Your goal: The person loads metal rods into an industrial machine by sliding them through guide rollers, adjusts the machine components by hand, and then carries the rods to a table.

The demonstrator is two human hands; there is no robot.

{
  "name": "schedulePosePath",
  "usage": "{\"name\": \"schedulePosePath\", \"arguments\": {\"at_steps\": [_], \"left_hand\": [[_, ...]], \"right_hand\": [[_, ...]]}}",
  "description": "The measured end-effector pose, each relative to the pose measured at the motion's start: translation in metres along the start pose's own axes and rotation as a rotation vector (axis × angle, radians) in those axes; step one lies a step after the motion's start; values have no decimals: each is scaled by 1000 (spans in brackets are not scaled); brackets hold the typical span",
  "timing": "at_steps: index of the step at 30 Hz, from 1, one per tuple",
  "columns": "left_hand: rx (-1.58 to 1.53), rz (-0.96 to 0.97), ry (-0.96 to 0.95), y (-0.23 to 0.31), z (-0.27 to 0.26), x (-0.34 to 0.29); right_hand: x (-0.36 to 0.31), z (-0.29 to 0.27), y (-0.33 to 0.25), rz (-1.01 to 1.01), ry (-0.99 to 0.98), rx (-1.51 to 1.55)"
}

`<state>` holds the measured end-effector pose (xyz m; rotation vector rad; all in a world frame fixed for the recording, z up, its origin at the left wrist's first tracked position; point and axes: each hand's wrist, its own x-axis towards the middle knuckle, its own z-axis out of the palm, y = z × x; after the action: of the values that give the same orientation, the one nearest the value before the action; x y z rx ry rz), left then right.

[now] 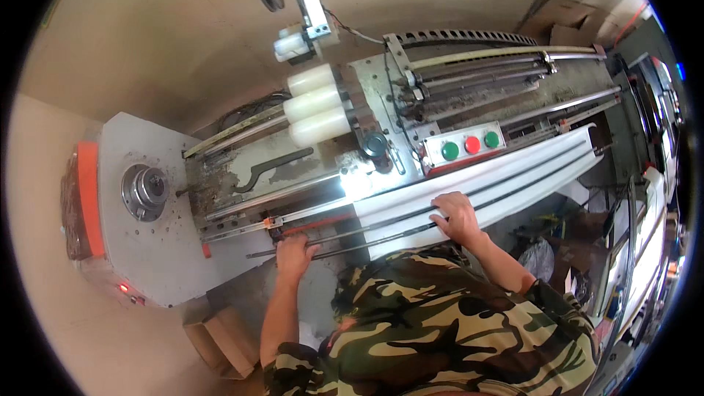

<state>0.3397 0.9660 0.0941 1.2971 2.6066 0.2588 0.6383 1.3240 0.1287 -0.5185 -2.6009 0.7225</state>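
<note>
Two long, thin dark rods (405, 226) lie slanting from the lower left to the upper right. Most of their length rests over a long white curved sheet (528, 152) along the front of a machine. Near the left ends of the rods, my left hand (294, 255) is closed around them, the ends sticking out past it. Farther right, my right hand (457, 218) is closed on the rods above the white sheet, its thumb and fingertips curled round them. How each finger sits on each rod is partly hidden.
Beyond the rods stands a machine with three white rollers (315, 106) and a button box (466, 145) with green and red buttons. A dark hook-shaped wrench (271, 167) lies on its bed. A grey headstock with a round chuck (144, 191) is at left, a cardboard box (224, 341) below.
</note>
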Motion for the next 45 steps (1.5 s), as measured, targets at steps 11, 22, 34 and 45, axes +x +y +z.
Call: {"name": "schedulePosePath", "arguments": {"at_steps": [11, 22, 34, 45], "left_hand": [[-207, -130, -49, 16, -139, -3], [-455, 16, 487, 62, -170, 231], [-725, -13, 190, 81, -186, 290], [-637, 286, 337, 82, -172, 235]], "right_hand": [[72, -30, -24, 50, -603, 137], [168, -90, -77, -93, -356, -95], [245, -115, -53, 54, -325, -102], [291, -100, -18, 148, -336, -32]]}}
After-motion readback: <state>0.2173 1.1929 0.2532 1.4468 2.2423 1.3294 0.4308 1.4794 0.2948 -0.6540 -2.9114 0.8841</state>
